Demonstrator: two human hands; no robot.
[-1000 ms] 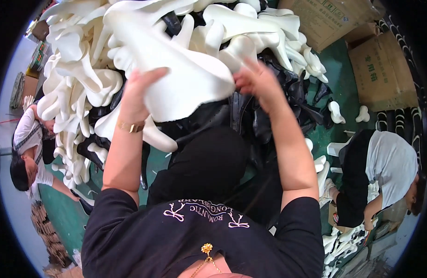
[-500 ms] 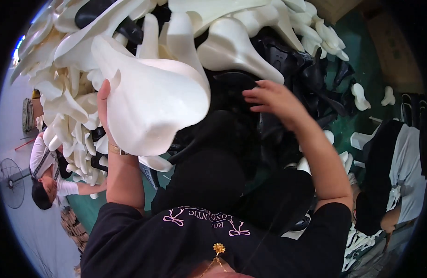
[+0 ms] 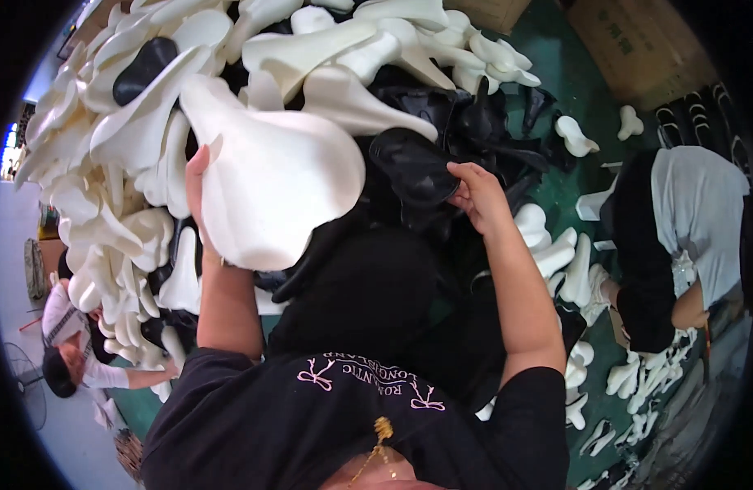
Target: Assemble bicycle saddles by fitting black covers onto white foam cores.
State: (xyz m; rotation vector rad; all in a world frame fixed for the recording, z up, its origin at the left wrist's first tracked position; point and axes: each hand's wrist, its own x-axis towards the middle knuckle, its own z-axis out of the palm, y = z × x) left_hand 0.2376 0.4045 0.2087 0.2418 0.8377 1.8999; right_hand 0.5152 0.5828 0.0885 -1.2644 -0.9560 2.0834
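Note:
My left hand (image 3: 197,184) is closed on the left edge of a large white bicycle saddle pad (image 3: 282,184), its narrow nose pointing up and away. Most of the left fingers are hidden behind the pad. To the right, my right hand (image 3: 481,196) pinches the end of a smooth black saddle piece (image 3: 413,167), thumb on top. The two pieces are close together in front of my lap. Just beyond them, a white saddle pad (image 3: 356,102) lies on the heap.
White saddle pads (image 3: 90,237) are heaped at the left and far side, with black saddle pieces (image 3: 491,118) at the far right. A cardboard box (image 3: 638,41) stands beyond. One person (image 3: 90,351) works at the left; another (image 3: 695,220) bends down at the right.
My right hand, empty before, now grips a black saddle piece. The white pad stays in my left hand. The view has shifted, showing more of the right side.

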